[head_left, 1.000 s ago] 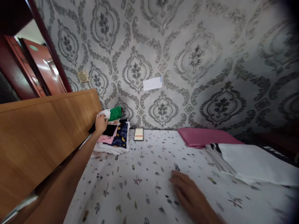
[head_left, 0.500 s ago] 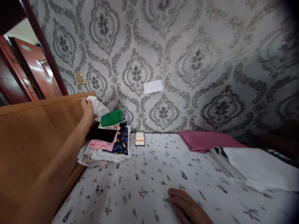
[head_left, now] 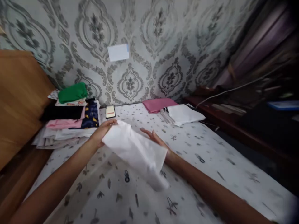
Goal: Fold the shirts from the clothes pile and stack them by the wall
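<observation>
A white cloth (head_left: 137,152) hangs in the air over the patterned sheet, its lower end drooping toward me. My left hand (head_left: 104,132) is closed on its upper left corner. Beside the cloth's right edge is my right hand (head_left: 155,140), fingers stretched out and partly hidden behind the fabric. To the left stands a stack of folded clothes (head_left: 67,123), with a green folded cloth (head_left: 73,93) on top.
A phone (head_left: 110,112) lies near the wall. Folded pink cloth (head_left: 158,105) and a folded white garment (head_left: 184,114) rest at the back right. A wooden board (head_left: 21,102) rises at the left; a dark red ledge (head_left: 233,132) runs along the right.
My left hand has brought the white cloth from beside the stack to the middle, where it now hangs more spread out. My right hand has moved up beside it. The view has turned right.
</observation>
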Demonstrator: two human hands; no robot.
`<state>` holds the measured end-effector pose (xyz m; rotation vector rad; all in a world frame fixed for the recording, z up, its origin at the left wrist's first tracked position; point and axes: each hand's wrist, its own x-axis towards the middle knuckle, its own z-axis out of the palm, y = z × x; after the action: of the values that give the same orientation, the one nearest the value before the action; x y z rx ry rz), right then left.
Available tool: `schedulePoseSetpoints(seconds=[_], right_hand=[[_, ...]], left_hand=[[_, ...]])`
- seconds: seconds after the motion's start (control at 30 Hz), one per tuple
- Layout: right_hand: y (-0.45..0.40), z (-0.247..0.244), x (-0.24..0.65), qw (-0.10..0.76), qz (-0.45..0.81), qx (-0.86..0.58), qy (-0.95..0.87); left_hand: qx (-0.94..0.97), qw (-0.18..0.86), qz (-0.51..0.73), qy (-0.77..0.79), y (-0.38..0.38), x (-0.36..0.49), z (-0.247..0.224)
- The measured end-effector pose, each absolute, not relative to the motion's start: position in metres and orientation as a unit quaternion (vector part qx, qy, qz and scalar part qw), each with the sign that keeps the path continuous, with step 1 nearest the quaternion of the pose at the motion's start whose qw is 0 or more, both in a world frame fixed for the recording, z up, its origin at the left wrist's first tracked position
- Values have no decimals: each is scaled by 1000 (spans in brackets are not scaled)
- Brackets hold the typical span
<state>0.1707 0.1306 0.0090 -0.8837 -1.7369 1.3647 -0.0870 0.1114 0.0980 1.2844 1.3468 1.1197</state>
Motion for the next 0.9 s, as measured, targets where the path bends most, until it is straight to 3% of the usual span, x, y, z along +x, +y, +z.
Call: schedulePoseSetpoints(seconds=[0.1, 0.23, 0.33, 0.47, 0.6, 0.8, 0.9], right_hand=[[133, 6, 175, 317, 675, -301, -595], [133, -2, 172, 312, 754, -258, -517], [130, -10, 167, 302, 717, -266, -568], [121, -16, 164, 302, 581, -260, -709], [113, -9, 167, 267, 436, -235, -826], [110, -3, 167, 240, 377, -234, -864], [108, -1, 166, 224, 341, -229, -883]], left_hand=[[528, 462, 366, 612, 102, -85, 53], [626, 292, 369, 622, 82, -90, 39], [776, 187, 313, 515, 61, -75, 44], [920, 76, 120, 364, 34, -45, 42], [909, -36, 11, 416, 8, -55, 48], [823, 36, -122, 554, -40, -122, 70], [778, 35, -85, 621, -58, -123, 71]])
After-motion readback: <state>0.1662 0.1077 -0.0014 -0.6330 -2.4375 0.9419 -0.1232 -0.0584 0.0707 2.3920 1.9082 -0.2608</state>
